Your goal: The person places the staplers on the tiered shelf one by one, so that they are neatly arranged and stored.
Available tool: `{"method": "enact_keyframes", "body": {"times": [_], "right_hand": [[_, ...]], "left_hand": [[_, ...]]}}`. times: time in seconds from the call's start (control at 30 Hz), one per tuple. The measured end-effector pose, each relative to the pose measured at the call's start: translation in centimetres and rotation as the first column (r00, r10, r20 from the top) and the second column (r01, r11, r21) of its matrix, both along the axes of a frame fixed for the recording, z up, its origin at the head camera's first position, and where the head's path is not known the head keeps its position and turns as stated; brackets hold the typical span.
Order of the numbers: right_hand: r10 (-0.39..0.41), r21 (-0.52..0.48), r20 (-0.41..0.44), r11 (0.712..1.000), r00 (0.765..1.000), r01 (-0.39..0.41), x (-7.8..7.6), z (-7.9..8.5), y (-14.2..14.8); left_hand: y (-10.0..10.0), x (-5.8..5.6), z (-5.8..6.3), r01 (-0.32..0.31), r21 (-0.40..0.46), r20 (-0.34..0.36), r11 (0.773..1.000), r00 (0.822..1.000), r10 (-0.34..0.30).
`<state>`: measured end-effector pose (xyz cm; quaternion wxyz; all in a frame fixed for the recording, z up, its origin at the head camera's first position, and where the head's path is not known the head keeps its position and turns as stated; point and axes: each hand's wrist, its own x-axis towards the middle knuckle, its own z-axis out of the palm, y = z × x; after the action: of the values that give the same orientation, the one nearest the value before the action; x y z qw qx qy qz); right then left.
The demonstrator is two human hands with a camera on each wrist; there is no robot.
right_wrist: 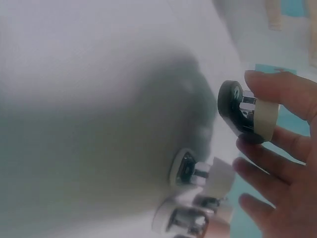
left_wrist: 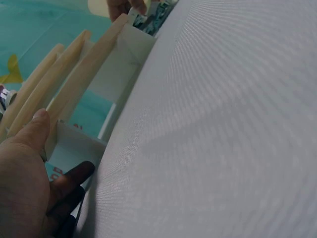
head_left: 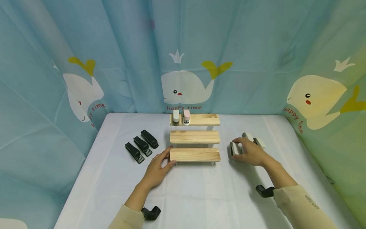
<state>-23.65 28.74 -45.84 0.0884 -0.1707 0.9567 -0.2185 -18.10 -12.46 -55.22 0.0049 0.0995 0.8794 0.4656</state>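
Though creased, curtain (head_left: 251, 38) behind probable tablecloth (head_left: 194, 197)

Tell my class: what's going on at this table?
A person's right hand grips a pale-topped punch-like device, with similar devices close by on the table. The left hand holds the left end of the lowest shelf of a wooden stand. A white one and a pink one stand on its top shelf. Three black stapler-like tools lie left of the stand.

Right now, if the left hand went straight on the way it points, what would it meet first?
Probably the lowest wooden shelf: the left hand seems to be holding its left end, though exact contact is hard to judge.
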Motion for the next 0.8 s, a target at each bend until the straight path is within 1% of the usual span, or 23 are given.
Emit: {"method": "enact_keyframes", "body": {"times": [0.17, 0.27, 0.4, 0.8], "right_hand": [[0.002, -0.011, -0.017, 1.000, 1.000, -0.002, 0.2, 0.4, -0.4], [-0.001, -0.006, -0.034, 1.000, 0.999, 0.001, 0.2, 0.7, -0.6], [0.000, -0.027, -0.044, 1.000, 0.999, -0.001, 0.2, 1.2, -0.8], [-0.008, -0.088, -0.036, 0.996, 0.999, 0.005, 0.2, 2.5, -1.2]], "left_hand": [[0.0, 0.0, 0.0, 0.000, -0.001, 0.005, 1.000, 1.000, 0.000], [0.0, 0.0, 0.0, 0.001, -0.001, -0.001, 1.000, 1.000, -0.001], [0.0, 0.0, -0.1, 0.001, -0.003, -0.010, 1.000, 1.000, -0.001], [0.0, -0.1, -0.3, 0.002, 0.005, -0.031, 1.000, 1.000, -0.002]]}}
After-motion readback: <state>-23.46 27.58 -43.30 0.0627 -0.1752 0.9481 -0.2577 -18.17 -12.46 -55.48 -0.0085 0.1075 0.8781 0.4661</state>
